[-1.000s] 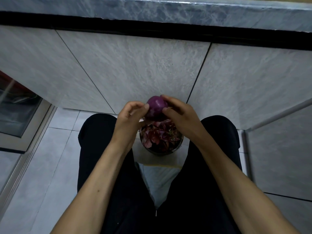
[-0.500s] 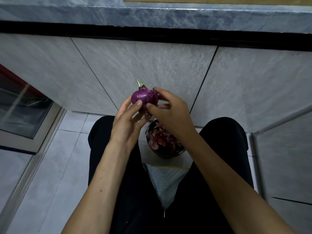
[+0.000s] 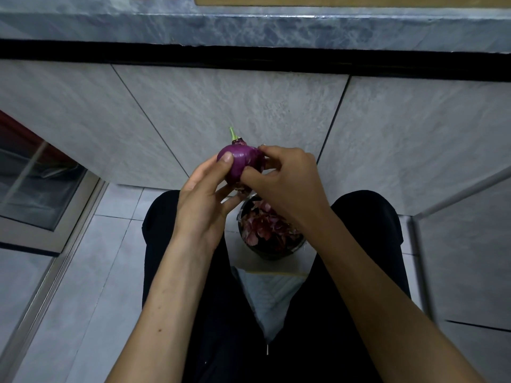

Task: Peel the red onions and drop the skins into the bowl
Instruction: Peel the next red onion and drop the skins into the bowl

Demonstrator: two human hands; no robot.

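A red onion [image 3: 241, 161] with a small green sprout on top is held up in front of the cabinet. My left hand [image 3: 204, 200] grips it from the left and below, thumb on its upper side. My right hand [image 3: 284, 183] grips it from the right, thumb pressed on its front and fingers curled over its right side. Below the hands a dark round bowl [image 3: 276, 251] stands on the floor between my knees. It holds a heap of red onion skins [image 3: 265, 225]. My right wrist covers part of the bowl.
Grey stone-look cabinet doors [image 3: 235, 106] rise just beyond the onion, under a marble counter edge [image 3: 249, 26]. A glass-fronted unit [image 3: 38, 189] is at the left. My black-trousered legs [image 3: 166, 244] flank the bowl on a light tiled floor [image 3: 83, 286].
Both hands have lifted the onion up and away from the bowl and turned it, so its green sprout points up. My right thumb has moved onto the onion's front.
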